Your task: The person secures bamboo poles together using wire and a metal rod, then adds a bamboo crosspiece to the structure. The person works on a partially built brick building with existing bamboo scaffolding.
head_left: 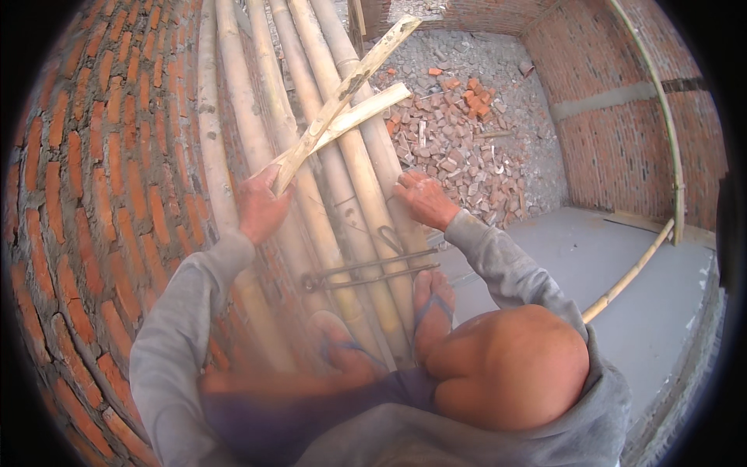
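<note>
My left hand (263, 208) is closed around the near end of a split bamboo strip (342, 95), which slants up and away to the right. A second, paler split strip (366, 109) crosses it just beyond the hand; whether the hand also holds this one I cannot tell. Both lie over a row of long bamboo poles (331, 167). My right hand (426, 200), fingers curled, grips the side of the rightmost pole (381, 148). Nearer me, a dark bent metal rod (373, 264) rests across the poles, in front of my sandalled feet.
An orange brick wall (101, 210) rises close on my left. To the right are a smooth grey surface (513, 249) and a thin bamboo pole (626, 276). Broken bricks (467, 148) are heaped below, beyond the poles. Another brick wall (607, 132) stands at far right.
</note>
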`<state>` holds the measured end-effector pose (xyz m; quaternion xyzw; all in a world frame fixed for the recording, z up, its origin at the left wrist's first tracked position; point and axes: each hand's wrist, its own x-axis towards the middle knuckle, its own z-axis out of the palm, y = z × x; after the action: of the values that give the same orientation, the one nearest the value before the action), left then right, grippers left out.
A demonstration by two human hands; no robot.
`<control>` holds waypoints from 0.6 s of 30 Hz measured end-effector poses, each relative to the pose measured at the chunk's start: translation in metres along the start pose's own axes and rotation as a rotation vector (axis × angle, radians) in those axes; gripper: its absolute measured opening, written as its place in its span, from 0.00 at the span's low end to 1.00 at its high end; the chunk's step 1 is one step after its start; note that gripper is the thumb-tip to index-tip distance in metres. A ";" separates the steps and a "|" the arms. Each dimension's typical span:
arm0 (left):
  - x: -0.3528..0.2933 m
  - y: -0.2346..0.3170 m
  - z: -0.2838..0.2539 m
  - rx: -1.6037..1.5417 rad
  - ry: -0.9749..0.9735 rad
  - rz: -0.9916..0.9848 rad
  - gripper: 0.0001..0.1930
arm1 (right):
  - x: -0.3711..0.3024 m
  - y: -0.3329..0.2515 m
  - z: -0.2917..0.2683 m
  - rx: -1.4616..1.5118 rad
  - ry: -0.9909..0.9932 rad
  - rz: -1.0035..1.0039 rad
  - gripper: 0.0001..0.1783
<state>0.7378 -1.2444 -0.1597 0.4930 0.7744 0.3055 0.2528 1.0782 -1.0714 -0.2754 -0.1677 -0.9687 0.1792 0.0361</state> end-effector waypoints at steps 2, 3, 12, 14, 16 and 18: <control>-0.001 0.003 0.002 -0.039 0.020 0.079 0.18 | 0.004 0.012 0.005 0.046 0.062 0.022 0.17; -0.002 0.003 0.004 0.011 0.010 0.076 0.18 | 0.006 0.018 0.008 0.089 0.119 0.091 0.15; -0.011 0.008 -0.003 0.289 -0.128 0.089 0.15 | -0.005 0.039 -0.035 0.288 0.456 0.408 0.06; -0.013 0.009 -0.004 0.327 -0.148 0.090 0.14 | -0.005 0.038 -0.065 0.250 0.623 0.454 0.05; -0.012 0.009 -0.002 0.351 -0.164 0.086 0.14 | 0.001 0.038 -0.088 0.219 0.717 0.402 0.05; -0.008 0.008 0.001 0.385 -0.187 0.084 0.15 | 0.006 0.044 -0.100 0.179 0.695 0.355 0.07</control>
<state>0.7465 -1.2489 -0.1541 0.5901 0.7705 0.1154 0.2117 1.0996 -0.9976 -0.1973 -0.3795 -0.8353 0.1989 0.3446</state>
